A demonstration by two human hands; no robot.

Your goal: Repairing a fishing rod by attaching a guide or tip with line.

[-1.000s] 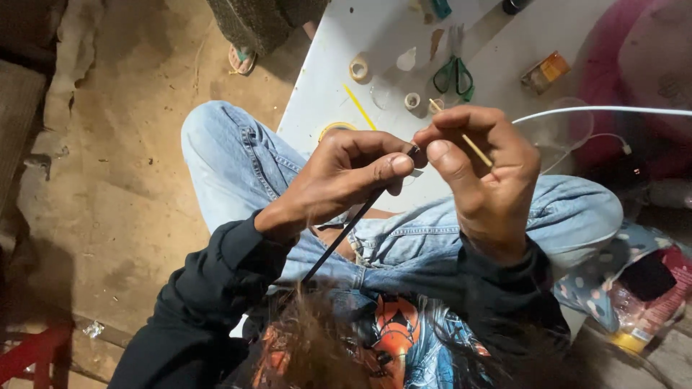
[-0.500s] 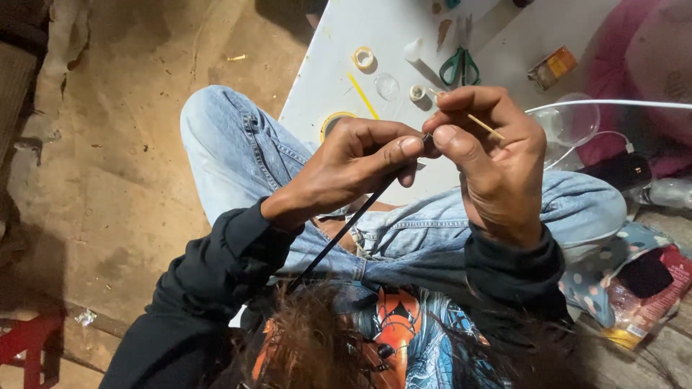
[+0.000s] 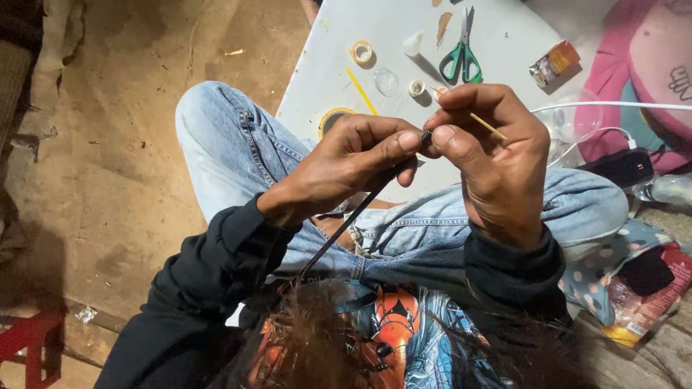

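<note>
Two hands pinched together at chest height: left hand (image 3: 346, 169) closed on a thin dark strand (image 3: 346, 223), right hand (image 3: 497, 158) closed on its tip and a yellow stick (image 3: 489, 126). Seemingly midway, strand end still being worked. Beyond, white board (image 3: 504, 43), green scissors (image 3: 461, 54), tape rolls (image 3: 362, 52).

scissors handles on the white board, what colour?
Green, on the metal-bladed scissors; clearest in the head view, beyond the right hand.

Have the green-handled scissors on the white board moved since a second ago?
No. The green-handled scissors keep the same spot on the white board, beside the small white ring; only the head camera shifted. Both hands pinch the dark strand.
</note>
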